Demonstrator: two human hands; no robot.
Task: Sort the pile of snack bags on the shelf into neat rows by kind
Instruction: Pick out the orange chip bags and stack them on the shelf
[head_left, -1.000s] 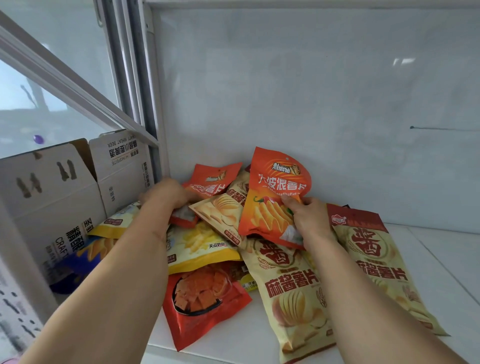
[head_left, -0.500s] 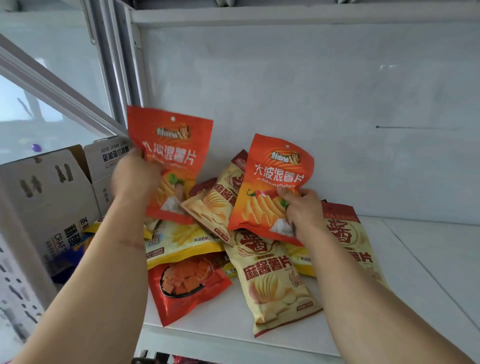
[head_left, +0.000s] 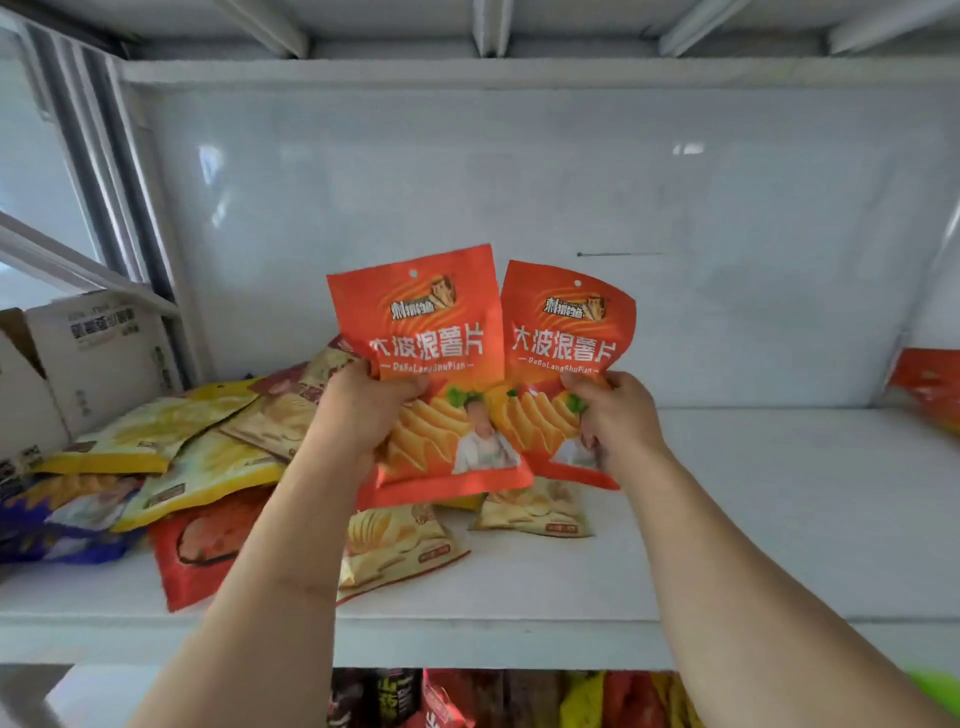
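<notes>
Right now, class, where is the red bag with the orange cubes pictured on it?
In the head view, the red bag lies flat at the shelf's front left edge, partly under the yellow bags and just left of the left forearm.

Two orange bags (head_left: 415, 332) (head_left: 569, 332) of glossy plastic film are seen, their faces smooth and slightly creased where pinched. At nine o'clock, the yellow bags (head_left: 197, 467) are of the same shiny film. The shelf (head_left: 779, 519) is shown as a smooth white painted surface with a faint sheen, and its back panel (head_left: 519, 182) is glossy enough to carry reflections. The box (head_left: 93, 358) at nine o'clock is of matt printed cardboard.
</notes>
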